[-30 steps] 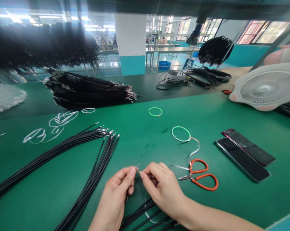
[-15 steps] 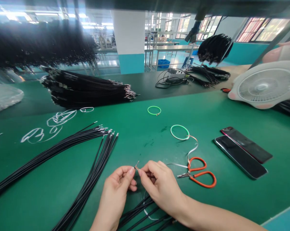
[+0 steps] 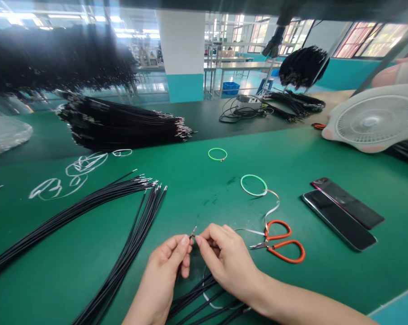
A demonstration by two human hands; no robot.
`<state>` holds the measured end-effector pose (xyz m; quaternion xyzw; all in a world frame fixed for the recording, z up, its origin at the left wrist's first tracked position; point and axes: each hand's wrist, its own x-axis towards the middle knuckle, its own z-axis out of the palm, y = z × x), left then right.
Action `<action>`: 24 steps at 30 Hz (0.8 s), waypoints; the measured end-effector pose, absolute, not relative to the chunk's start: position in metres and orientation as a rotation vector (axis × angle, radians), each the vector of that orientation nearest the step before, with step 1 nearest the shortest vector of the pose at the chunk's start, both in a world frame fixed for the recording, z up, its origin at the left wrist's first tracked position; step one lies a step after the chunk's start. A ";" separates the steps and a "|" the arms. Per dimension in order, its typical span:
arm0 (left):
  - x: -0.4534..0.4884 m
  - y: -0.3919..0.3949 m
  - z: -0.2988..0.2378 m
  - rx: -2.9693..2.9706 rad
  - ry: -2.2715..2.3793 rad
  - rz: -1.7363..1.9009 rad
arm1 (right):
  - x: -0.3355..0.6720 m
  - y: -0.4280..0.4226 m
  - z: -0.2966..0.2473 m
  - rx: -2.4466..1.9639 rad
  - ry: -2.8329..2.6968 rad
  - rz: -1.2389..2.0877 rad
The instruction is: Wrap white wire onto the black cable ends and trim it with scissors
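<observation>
My left hand (image 3: pixel 166 266) and my right hand (image 3: pixel 227 257) meet low in the middle of the view, fingertips pinching a thin wire with a small metal terminal (image 3: pixel 192 233) that sticks up between them. The wire's exact path is hidden by my fingers. Black wire ends (image 3: pixel 204 298) lie under my right wrist. A loose sheaf of black terminated wires (image 3: pixel 129 234) fans out left of my left hand. Orange-handled scissors (image 3: pixel 278 246) lie just right of my right hand, with a white strip (image 3: pixel 271 212) running up to a green wire ring (image 3: pixel 253 185).
The green work mat (image 3: pixel 197 189) holds a small green ring (image 3: pixel 217 154), white wire loops (image 3: pixel 82 169) and dark phones (image 3: pixel 339 220). A large black wire bundle (image 3: pixel 122 124) lies beyond, a white fan (image 3: pixel 376 121) stands right, and another person's hand (image 3: pixel 393 74) shows behind it.
The view has shifted slightly. My hands stay pinched together at the small terminal, with only slight finger movement.
</observation>
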<state>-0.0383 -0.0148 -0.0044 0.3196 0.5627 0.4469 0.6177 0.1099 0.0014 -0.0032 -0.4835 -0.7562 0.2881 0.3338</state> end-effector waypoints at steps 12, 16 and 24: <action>-0.039 -0.016 0.004 0.575 1.187 0.979 | 0.112 0.007 -0.004 -1.166 -1.940 0.858; -0.041 -0.017 0.004 0.556 1.126 0.922 | 0.113 0.007 -0.003 -1.148 -1.918 0.903; -0.040 -0.020 0.002 0.828 1.257 0.918 | 0.119 0.014 -0.002 -1.122 -1.880 0.970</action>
